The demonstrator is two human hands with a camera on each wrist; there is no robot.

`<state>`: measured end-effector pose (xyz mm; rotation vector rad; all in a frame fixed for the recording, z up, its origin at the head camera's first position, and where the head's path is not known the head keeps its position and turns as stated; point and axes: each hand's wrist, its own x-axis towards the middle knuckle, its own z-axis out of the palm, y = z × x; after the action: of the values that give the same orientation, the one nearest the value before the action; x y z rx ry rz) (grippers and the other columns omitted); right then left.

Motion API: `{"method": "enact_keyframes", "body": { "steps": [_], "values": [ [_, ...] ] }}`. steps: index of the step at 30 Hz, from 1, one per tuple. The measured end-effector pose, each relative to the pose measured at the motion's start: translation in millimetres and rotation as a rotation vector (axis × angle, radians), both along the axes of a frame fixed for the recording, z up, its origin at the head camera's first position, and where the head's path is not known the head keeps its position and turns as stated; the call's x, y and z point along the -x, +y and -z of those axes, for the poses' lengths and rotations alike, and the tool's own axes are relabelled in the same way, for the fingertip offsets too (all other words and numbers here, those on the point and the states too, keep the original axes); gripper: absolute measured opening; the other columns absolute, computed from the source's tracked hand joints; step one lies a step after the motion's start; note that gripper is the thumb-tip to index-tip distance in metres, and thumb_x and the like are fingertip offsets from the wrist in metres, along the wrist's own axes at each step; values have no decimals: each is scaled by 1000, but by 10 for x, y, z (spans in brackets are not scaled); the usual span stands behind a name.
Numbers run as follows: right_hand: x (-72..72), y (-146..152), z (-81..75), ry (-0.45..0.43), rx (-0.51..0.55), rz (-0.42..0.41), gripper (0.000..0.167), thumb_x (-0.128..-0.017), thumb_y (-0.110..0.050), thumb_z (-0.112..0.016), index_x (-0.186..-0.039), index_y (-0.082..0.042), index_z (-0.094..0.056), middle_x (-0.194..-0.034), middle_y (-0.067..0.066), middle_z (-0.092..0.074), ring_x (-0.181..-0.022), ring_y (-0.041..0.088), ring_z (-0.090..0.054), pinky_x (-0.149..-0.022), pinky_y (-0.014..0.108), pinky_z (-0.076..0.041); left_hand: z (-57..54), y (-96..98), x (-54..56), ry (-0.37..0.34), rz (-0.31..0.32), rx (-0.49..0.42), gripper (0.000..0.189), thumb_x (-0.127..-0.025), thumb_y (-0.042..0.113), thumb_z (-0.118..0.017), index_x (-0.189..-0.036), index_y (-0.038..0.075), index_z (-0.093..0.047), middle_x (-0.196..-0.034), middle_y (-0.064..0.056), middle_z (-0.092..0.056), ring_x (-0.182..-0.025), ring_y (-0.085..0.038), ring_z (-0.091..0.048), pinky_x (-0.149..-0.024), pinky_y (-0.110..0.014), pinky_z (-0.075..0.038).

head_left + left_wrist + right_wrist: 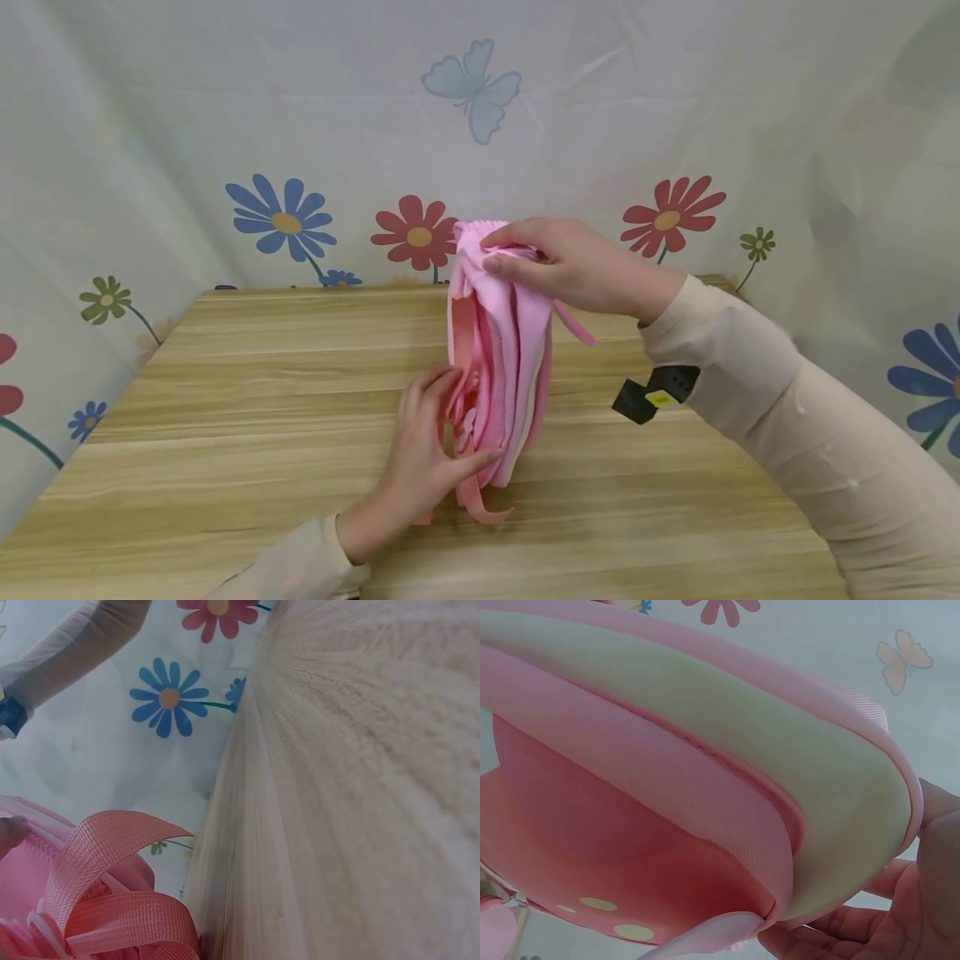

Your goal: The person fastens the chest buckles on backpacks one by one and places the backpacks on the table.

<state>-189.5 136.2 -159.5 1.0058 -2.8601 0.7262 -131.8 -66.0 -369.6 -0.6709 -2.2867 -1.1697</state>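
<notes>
A pink child's backpack (528, 321) stands on edge at the middle of the wooden table, its narrow side toward me. My right hand (577, 265) grips its upper end, thumb on the near side; in the right wrist view the fingers (900, 900) wrap the rounded end. Low on the bag, my left hand (420, 446) holds the strap side, with the thumb stretched across to the bag's edge. Coral webbing straps (112, 832) loop loosely beside the left hand, and one strap end curls near the tabletop. A coral panel with pale spots (598, 904) shows in the right wrist view.
The wooden table (262, 417) reaches back to a white cloth backdrop (360, 100) printed with flowers and a butterfly. Cloth also hangs at both sides. A black wrist device (656, 393) hangs below the right sleeve.
</notes>
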Motion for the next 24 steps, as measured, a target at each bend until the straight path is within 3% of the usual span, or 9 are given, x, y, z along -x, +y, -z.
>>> {"method": "enact_keyframes", "body": {
  "steps": [12, 24],
  "values": [
    [4, 245, 127, -22, 79, 45, 42, -97, -33, -52, -134, -14, -55, -134, 9, -57, -120, 27, -56, -103, 48, -44, -11, 53, 12, -60, 27, 27, 94, -63, 34, -88, -142, 13, -43, -145, -8, -40, -131, -28, -38, -101, -51, -42],
    [-31, 492, 322, 23, 166, 92, 41, -98, -35, -51, -135, -18, -55, -138, 6, -53, -118, 25, -56, -102, 47, -43, -3, 111, 56, 65, 41, 101, 95, -60, 36, -89, -140, 10, -46, -142, -9, -44, -127, -29, -42, -99, -49, -42]
  ]
}}
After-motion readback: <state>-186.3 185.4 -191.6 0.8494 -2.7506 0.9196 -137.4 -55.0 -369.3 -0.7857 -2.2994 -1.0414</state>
